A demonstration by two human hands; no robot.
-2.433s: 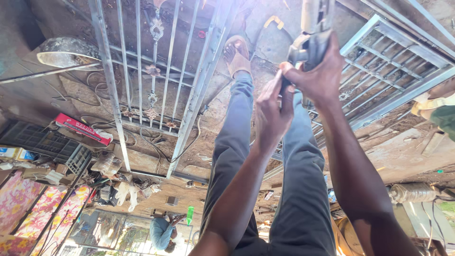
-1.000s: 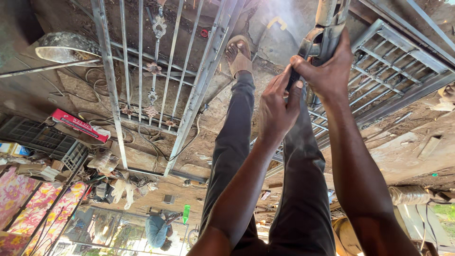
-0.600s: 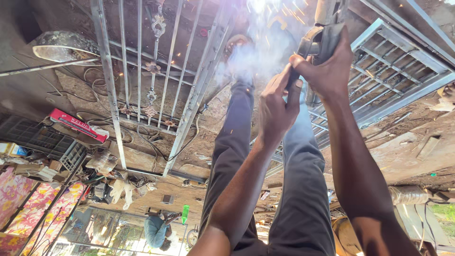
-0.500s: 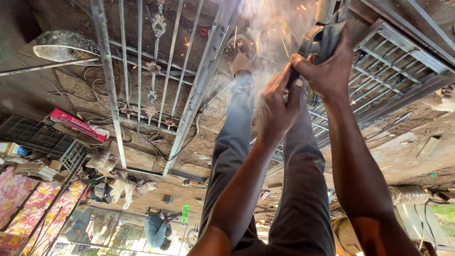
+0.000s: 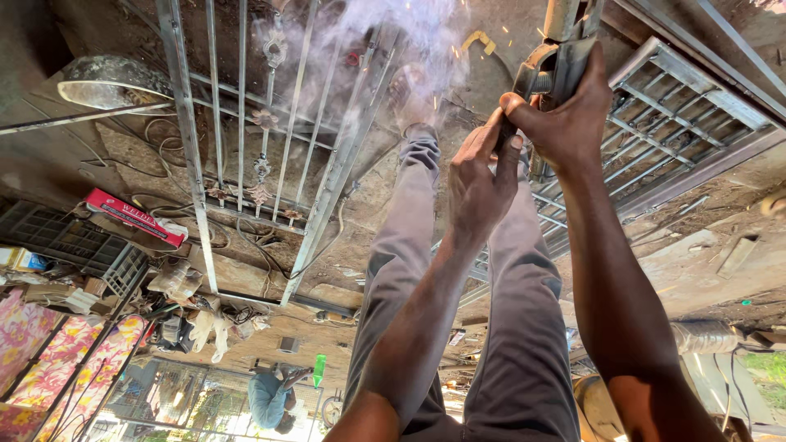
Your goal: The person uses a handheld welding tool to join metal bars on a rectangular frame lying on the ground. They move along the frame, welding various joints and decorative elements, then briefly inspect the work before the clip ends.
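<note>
Right-hand fingers: the right hand [image 5: 569,119] is wrapped tight around the dark body of a power grinder [image 5: 553,61], fingers fully curled, thumb stretched across toward the other hand.
Left-hand fingers: the left hand [image 5: 479,184] is curled shut just below and beside the right, fingertips [image 5: 508,151] pressed on the grinder's lower end; whether they clasp it all round cannot be told.
Grinder: hard, dark casing with a paler rounded part above the right-hand fingers; its long axis runs from the fingers up to the top edge of the view, tilted slightly right. Its working end is cut off by the frame.
Smoke and sparks: a pale haze [image 5: 409,49] with bright flecks drifts just left of the fingers.
Metal grille: a frame of thin grey steel bars [image 5: 270,147] with small ornamental castings lies well left of the fingers, on dusty ground.
Second grille: a ladder-like barred panel [image 5: 679,131] lies right of the fingers.
Trousers: grey cloth legs [image 5: 524,311] extend beneath the fingers.
Red box: a long flat carton [image 5: 135,217] sits far left.
</note>
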